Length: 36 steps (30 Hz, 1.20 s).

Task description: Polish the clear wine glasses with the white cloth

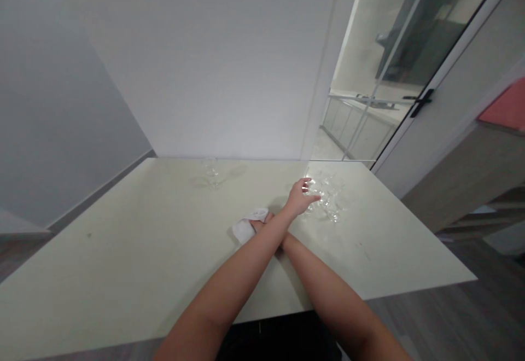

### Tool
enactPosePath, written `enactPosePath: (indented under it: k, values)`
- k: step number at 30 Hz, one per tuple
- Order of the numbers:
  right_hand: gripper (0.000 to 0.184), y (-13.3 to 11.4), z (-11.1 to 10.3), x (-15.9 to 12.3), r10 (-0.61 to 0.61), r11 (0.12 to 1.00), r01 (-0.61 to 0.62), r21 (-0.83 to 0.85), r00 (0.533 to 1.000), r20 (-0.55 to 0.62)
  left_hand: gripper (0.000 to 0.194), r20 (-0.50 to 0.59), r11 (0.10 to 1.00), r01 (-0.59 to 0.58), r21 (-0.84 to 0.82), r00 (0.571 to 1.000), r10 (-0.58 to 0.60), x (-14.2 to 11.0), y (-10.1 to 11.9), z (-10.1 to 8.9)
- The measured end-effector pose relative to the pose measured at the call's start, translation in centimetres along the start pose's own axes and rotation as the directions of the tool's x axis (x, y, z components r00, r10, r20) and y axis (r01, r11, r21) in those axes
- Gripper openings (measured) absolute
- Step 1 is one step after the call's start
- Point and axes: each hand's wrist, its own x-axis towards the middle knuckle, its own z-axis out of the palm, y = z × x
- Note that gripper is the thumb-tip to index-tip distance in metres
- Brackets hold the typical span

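Observation:
My forearms cross over the table, the left one on top. My left hand [299,198] reaches to the right, thumb and fingers apart, at the near left side of a cluster of clear glasses [328,199]; whether it touches one I cannot tell. Below my left forearm, my right hand [258,224] grips a white cloth [243,231], and part of this hand is hidden by the forearm. A single clear stemmed glass [210,170] stands apart at the table's back, left of both hands.
The pale table [143,240] meets a white wall [229,76] at its back edge. A glazed door [381,71] with a black handle [422,102] is at the right. Wooden shelving [463,169] with a red item [506,106] on top stands beyond the table's right edge.

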Motion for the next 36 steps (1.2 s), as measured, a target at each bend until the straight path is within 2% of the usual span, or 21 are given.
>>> enactPosePath:
  k: [4,7,9,11,13,15,17,19,22,25,31,36]
  values:
    - [0.017,1.4,0.4,0.4,-0.029,0.995,0.022,0.097,0.997,0.069,0.063,0.011,1.000,-0.008,0.016,1.000,0.008,0.2,-0.3,0.9]
    - [0.022,2.4,0.6,0.7,-0.068,0.980,0.052,0.194,0.995,0.078,0.070,-0.011,1.000,0.014,0.021,1.000,-0.014,0.0,-0.3,1.1]
    - [0.024,2.6,0.7,0.8,-0.096,0.970,0.075,0.232,0.992,0.081,0.073,-0.059,0.995,0.035,0.095,0.998,-0.029,-0.4,-0.3,1.0]
    - [0.023,2.6,0.8,0.8,-0.120,0.966,0.097,0.240,0.989,0.085,0.070,-0.097,0.966,0.058,0.251,0.995,-0.035,-0.9,-0.3,0.7]
    - [0.021,2.4,0.8,0.7,-0.126,0.970,0.104,0.220,0.988,0.088,0.060,-0.051,0.893,0.071,0.444,0.997,-0.054,-1.6,-0.4,0.4]
    - [0.020,2.2,0.7,0.6,-0.117,0.977,0.099,0.189,0.989,0.086,0.043,0.072,0.781,0.038,0.624,0.992,-0.105,-2.4,-0.4,0.2]
    - [0.019,1.8,0.5,0.4,-0.101,0.982,0.087,0.168,0.992,0.081,0.034,0.207,0.654,-0.053,0.754,0.965,-0.160,-3.1,-0.4,0.2]
    - [0.016,1.3,0.2,0.2,-0.088,0.984,0.076,0.161,0.993,0.073,0.035,0.301,0.542,-0.156,0.826,0.935,-0.190,-3.6,-0.3,0.3]
    - [0.012,0.8,-0.1,-0.1,-0.079,0.984,0.066,0.164,0.994,0.070,0.042,0.376,0.431,-0.261,0.864,0.903,-0.207,-4.0,0.0,0.7]
    - [0.012,0.8,-0.2,0.0,-0.062,0.984,0.050,0.169,0.996,0.065,0.045,0.402,0.377,-0.298,0.877,0.884,-0.237,-3.8,0.1,1.0]
    - [0.016,2.0,0.4,0.8,-0.084,0.979,0.068,0.194,0.993,0.079,0.048,0.430,0.354,-0.329,0.875,0.865,-0.258,-3.4,-0.1,1.0]
    - [0.018,2.0,0.3,0.7,-0.098,0.987,0.085,0.137,0.991,0.096,0.052,0.431,0.357,-0.323,0.877,0.857,-0.283,-3.3,-0.1,1.0]
